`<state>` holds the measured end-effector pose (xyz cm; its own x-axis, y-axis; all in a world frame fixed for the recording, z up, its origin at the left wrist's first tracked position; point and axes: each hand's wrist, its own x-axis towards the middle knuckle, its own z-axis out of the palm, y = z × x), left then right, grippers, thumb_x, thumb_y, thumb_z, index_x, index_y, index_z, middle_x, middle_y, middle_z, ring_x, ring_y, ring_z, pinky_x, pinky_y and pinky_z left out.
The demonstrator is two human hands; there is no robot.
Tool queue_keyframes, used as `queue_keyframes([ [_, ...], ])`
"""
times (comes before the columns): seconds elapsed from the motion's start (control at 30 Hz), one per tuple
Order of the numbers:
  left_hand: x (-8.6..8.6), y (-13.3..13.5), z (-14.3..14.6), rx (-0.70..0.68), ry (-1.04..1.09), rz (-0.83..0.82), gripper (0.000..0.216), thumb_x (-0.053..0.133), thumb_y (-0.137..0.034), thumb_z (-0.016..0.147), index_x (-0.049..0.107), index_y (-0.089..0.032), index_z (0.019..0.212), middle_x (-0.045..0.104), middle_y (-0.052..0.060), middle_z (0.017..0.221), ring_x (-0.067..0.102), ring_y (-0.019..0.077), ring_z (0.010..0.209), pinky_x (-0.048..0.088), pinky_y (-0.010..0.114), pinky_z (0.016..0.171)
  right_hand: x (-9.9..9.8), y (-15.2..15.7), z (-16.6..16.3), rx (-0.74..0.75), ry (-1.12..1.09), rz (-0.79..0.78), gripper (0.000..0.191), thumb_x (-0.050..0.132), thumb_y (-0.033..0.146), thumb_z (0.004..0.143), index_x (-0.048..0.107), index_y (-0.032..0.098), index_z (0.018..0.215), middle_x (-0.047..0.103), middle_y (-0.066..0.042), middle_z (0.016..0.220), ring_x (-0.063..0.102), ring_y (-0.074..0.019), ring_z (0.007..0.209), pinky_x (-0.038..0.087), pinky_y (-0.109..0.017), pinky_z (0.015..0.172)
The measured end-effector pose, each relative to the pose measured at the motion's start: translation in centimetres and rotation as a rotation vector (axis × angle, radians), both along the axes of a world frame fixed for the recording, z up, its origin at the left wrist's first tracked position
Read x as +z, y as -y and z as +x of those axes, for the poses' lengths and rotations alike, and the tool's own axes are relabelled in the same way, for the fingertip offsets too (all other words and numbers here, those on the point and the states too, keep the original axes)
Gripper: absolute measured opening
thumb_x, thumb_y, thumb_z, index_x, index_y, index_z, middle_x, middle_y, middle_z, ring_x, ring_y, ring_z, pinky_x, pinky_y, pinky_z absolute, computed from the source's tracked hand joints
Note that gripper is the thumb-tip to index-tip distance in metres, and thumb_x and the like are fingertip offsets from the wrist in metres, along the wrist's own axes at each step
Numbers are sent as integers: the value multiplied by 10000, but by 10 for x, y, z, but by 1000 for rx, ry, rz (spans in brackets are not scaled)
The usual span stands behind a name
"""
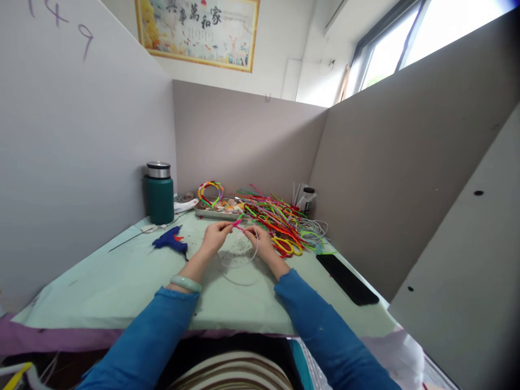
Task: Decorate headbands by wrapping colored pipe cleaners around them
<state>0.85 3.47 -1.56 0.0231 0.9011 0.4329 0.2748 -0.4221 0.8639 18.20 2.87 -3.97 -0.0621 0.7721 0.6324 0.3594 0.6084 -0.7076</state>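
Between my two hands is a pink pipe cleaner, with a bit of green at its upper end. My left hand pinches it from the left. On the other side, my right hand is closed on its lower right end. A thin whitish hoop hangs below the fingers and passes by my right hand; how it joins the pipe cleaner is too small to tell. To the right of my hands lies a heap of colourful pipe cleaners, with yellow-handled scissors at its near edge.
A blue glue gun lies left of my left hand, near a green bottle. Behind stands a tray of small pieces with a colourful wrapped headband. A black flat object lies right. Grey partitions enclose the table.
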Motion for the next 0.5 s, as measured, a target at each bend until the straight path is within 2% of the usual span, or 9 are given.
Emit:
queue_keyframes([
  [0.27,-1,-1,-2,34,-83,-53,363,544,-414,688,716,-130,833,653,28,661,475,107,534,323,213,487,6,14,-1,384,-85,-272,220,609,387,751,611,170,788,516,23,620,443,-97,548,345,-223,524],
  [0.4,-3,-1,-1,18,-136,-36,317,540,-381,692,720,-142,797,654,25,651,513,126,598,352,217,528,5,13,-1,484,-219,-339,234,626,396,751,615,165,784,501,29,590,435,-85,525,332,-217,502],
  [0.5,-5,-2,0,18,-205,16,302,531,-346,716,727,-154,842,673,25,686,547,139,648,379,224,580,1,10,-2,524,-315,-400,231,653,380,735,622,159,793,544,13,625,452,-80,528,336,-213,501],
])
